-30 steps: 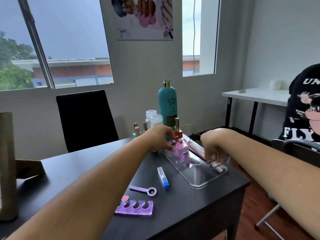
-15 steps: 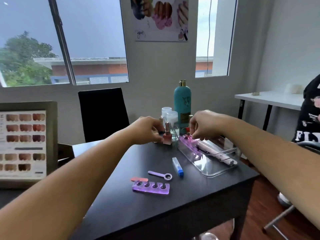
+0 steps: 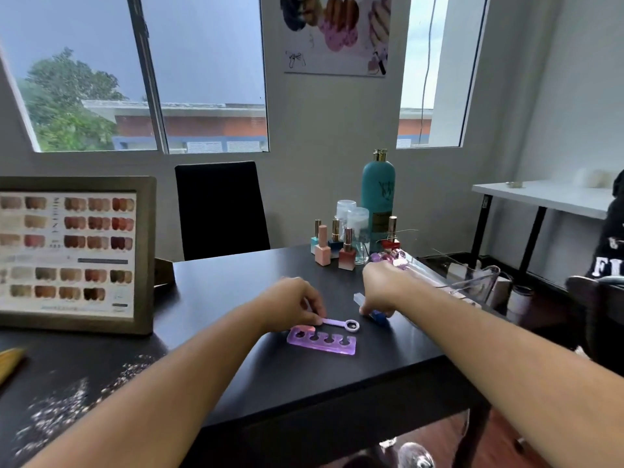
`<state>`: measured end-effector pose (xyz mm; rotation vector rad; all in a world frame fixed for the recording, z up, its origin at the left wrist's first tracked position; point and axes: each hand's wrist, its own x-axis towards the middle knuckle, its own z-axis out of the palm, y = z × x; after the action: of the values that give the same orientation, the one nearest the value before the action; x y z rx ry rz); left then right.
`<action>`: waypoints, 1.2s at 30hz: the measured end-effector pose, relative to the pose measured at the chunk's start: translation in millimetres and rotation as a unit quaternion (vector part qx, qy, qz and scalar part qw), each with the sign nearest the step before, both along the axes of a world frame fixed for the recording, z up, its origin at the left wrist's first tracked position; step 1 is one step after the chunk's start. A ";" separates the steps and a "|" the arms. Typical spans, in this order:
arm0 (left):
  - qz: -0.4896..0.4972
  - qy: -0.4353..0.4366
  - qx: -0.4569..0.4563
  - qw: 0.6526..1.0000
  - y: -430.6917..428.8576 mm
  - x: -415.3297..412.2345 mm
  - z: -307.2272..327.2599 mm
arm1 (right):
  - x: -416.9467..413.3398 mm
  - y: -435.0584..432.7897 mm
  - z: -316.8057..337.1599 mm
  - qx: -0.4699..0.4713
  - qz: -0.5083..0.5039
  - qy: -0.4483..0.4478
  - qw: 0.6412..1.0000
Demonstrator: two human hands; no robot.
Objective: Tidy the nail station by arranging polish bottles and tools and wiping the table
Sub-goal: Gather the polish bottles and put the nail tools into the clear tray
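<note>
Two hands work side by side near the front of the dark desk (image 3: 236,292). The left hand (image 3: 290,307) has its fingers pinched on the handle of a small lilac tool with a ring end (image 3: 339,323), which still lies flat on the desk; that looks like the start of lifting it away. The right hand (image 3: 383,292) is curled down over a small clear tube with a blue end (image 3: 371,310), fingertips touching it, though how firmly it is gripped I cannot tell. Just in front of both lies a purple toe separator (image 3: 322,342), with a pink piece (image 3: 305,329) touching its back edge. These loose bits are probably being gathered for the clear tray (image 3: 472,285), which sits to the right at the desk's edge and already holds purple items at its far end.

Nearer, on the left, glitter or dust (image 3: 74,400) is scattered over the desk, so wiping is not yet done. Farther back, polish bottles (image 3: 334,246) stand upright in a close cluster beside two clear jars (image 3: 354,221) and a tall teal bottle (image 3: 378,197), seemingly grouped already. A framed colour chart (image 3: 72,251) leans at the left. Beyond are a black chair (image 3: 221,207), windows, a nail poster (image 3: 336,32) and a white side table (image 3: 547,197).
</note>
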<state>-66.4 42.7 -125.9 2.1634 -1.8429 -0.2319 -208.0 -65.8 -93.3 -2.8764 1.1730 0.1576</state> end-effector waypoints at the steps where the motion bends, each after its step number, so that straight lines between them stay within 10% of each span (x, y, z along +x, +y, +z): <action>1: -0.005 -0.011 0.001 1.000 -1.0 -0.7 0.3 | 0.7 0.2 -1.0 0.001 0.001 0.003 1.000; 8: -0.045 -0.063 0.055 0.995 -7.4 -0.3 8.8 | -5.8 -5.5 19.5 0.072 0.009 -0.099 0.992; 17: -0.031 0.000 -0.149 0.988 -43.7 -1.8 62.4 | -57.3 -62.5 66.9 0.109 -0.055 -0.249 0.961; 36: -0.120 -0.011 -0.093 0.988 -131.2 -48.8 43.5 | -82.5 -105.9 27.8 0.191 -0.084 -0.112 0.972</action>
<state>-115.2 -88.5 -82.4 1.8282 -2.0491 -0.0825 -290.4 -171.7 -65.5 -2.3819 1.1843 0.0442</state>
